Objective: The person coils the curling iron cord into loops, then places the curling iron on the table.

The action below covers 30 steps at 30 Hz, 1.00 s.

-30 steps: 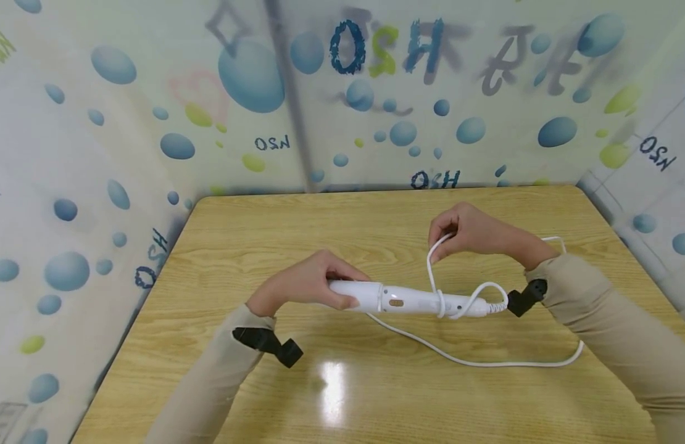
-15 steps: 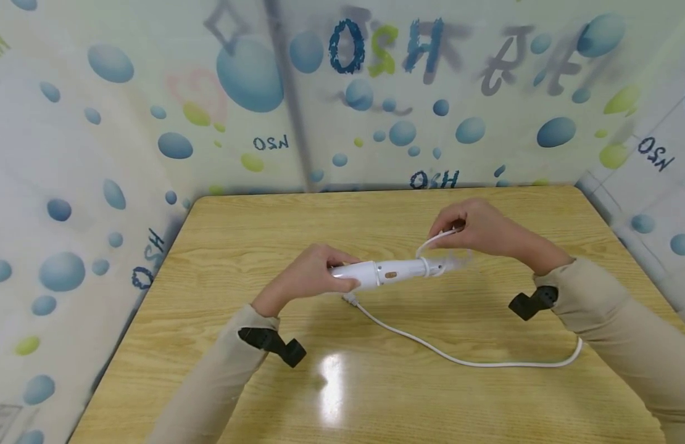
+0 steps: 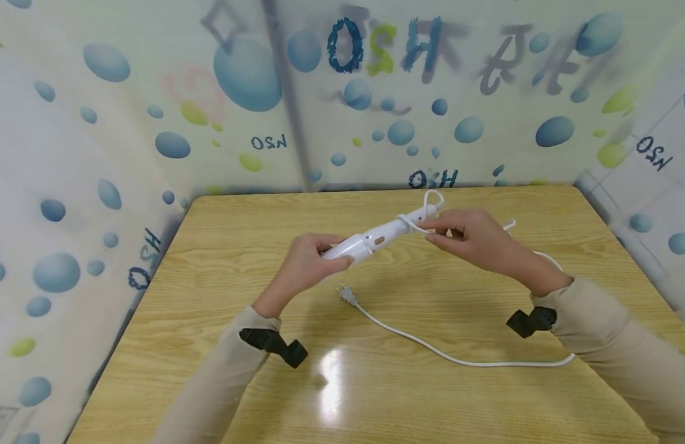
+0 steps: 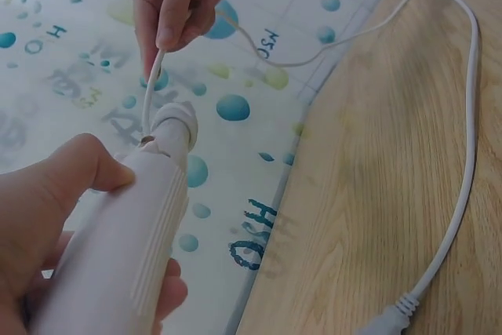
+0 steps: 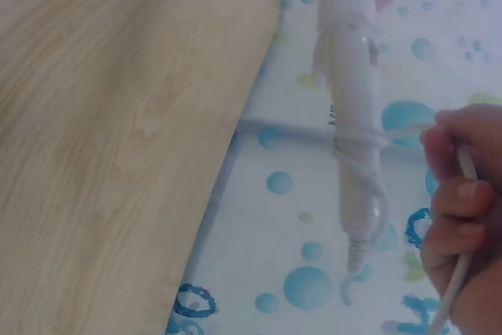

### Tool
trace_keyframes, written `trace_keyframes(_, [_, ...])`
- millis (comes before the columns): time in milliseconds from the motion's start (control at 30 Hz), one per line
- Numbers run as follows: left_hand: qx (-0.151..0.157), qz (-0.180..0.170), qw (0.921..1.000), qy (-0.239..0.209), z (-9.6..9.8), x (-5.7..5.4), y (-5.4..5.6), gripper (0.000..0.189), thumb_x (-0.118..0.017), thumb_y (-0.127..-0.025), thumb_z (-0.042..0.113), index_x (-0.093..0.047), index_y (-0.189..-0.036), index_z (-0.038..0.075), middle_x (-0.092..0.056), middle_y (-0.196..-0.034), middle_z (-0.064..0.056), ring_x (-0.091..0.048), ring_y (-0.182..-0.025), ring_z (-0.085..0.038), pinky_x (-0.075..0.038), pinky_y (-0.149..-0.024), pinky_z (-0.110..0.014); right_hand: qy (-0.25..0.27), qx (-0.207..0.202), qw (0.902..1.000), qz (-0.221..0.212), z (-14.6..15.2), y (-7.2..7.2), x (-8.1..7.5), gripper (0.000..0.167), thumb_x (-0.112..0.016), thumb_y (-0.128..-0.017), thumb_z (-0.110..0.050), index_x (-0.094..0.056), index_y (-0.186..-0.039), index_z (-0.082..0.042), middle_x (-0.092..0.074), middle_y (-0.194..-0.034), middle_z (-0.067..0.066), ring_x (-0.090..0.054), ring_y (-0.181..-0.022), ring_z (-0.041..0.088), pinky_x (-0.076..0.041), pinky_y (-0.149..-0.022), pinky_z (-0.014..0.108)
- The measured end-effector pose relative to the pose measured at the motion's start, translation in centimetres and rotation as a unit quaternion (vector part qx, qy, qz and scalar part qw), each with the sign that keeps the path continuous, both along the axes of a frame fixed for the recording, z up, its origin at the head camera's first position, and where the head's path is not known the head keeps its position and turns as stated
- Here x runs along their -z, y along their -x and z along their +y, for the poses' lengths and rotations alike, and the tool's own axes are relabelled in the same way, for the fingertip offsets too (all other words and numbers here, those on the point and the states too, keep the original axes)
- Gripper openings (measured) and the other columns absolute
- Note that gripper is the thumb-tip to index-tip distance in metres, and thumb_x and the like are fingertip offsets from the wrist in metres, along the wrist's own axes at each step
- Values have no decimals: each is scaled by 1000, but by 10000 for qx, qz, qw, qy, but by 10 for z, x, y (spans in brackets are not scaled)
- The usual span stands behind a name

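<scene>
A white corded hair-styling iron (image 3: 391, 230) is held above the table, tilted with its cord end up to the right. My left hand (image 3: 309, 264) grips its thick end, thumb along the near side. Around the handle, close to the cord end, the white cord (image 3: 470, 363) is wound, with a small loop at the tip. My right hand (image 3: 478, 240) pinches the cord beside the handle; in the right wrist view its fingers (image 5: 463, 198) curl round the cord. A small brown switch (image 3: 379, 240) shows on the handle.
The two-pin plug (image 3: 348, 295) lies on the wooden table (image 3: 253, 246), its cord curving right beneath the right forearm. A wall sheet (image 3: 370, 129) printed with blue bubbles stands behind the table. Each wrist carries a black camera mount (image 3: 273, 347).
The iron has risen away from me and tilted, cord end upward. My right hand has carried the cord over and now sits close beside the handle. The plug on the table has come into view.
</scene>
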<state>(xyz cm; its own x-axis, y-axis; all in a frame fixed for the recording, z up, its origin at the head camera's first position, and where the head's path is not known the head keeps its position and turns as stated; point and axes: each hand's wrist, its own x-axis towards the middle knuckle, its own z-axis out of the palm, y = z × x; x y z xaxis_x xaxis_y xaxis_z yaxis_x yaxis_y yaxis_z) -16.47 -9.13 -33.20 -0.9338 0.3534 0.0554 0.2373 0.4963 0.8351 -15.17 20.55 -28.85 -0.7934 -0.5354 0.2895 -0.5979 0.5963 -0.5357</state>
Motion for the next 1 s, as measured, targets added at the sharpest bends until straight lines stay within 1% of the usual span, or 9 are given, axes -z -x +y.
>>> trace_keyframes(100, [-267,61,9994,-231,1,-1,-1,33,-72,-76,23,-70,-108,12,-68,-91,-7,-61,-68,-17,-48,-56,-30,212,57,9996,188,-2,-1,5,26,-60,-89,-8,-66,-114,-5,-51,-64,-4,-29,-45,7,-29,-44,24])
trace_keyframes(200, [-455,85,9972,-579,1,-2,-1,33,-74,-75,21,-70,-107,11,-69,-90,-7,-62,-70,-16,-49,-58,-30,718,48,9968,337,-2,-2,13,28,-60,-87,-3,-65,-115,-5,-46,-63,-4,-30,-47,8,-29,-45,24])
trace_keyframes(367, [-428,130,9939,-1007,-1,-10,-2,33,-74,-76,18,-70,-108,10,-69,-92,-9,-63,-73,-18,-50,-62,-31,1452,-62,9887,358,-2,-3,26,35,-54,-87,7,-61,-120,-2,-50,-72,-3,-35,-54,10,-32,-50,24])
trace_keyframes(500, [-452,112,9922,-1155,-3,-17,-1,33,-73,-77,15,-69,-109,8,-68,-94,-12,-64,-74,-18,-50,-62,-31,1807,-26,9835,63,0,-5,38,39,-49,-89,11,-55,-125,0,-53,-77,-3,-38,-56,12,-34,-49,25])
trace_keyframes(633, [-531,50,9912,-1210,-6,-18,0,34,-73,-77,14,-69,-110,7,-68,-95,-13,-64,-75,-19,-50,-63,-31,2257,-33,9739,-252,3,-5,49,39,-46,-89,12,-53,-126,3,-55,-76,-2,-39,-53,17,-34,-45,26])
trace_keyframes(733, [-478,16,9904,-1293,-9,-19,1,34,-72,-78,14,-68,-111,6,-68,-97,-13,-64,-76,-19,-51,-63,-32,2602,-81,9645,-442,5,-3,56,37,-46,-90,12,-54,-125,3,-58,-76,0,-42,-53,20,-36,-46,27])
trace_keyframes(800, [-412,10,9891,-1410,-11,-19,1,35,-71,-79,13,-66,-113,5,-67,-97,-15,-64,-76,-20,-51,-63,-32,2785,-34,9584,-622,7,-2,60,36,-47,-91,8,-58,-123,-1,-60,-76,0,-45,-54,18,-37,-46,25])
trace_keyframes(933, [-306,21,9861,-1636,-14,-20,1,33,-69,-81,10,-66,-113,4,-67,-96,-16,-65,-75,-20,-51,-63,-33,3172,8,9420,-1093,11,0,68,32,-48,-93,1,-64,-119,-11,-62,-76,1,-47,-55,14,-39,-48,23])
trace_keyframes(1000, [-189,-3,9849,-1722,-15,-21,1,33,-69,-81,9,-66,-113,2,-67,-98,-17,-65,-76,-19,-51,-63,-33,3323,-24,9343,-1290,12,3,73,29,-48,-93,-1,-64,-117,-7,-63,-76,2,-47,-55,13,-39,-48,21])
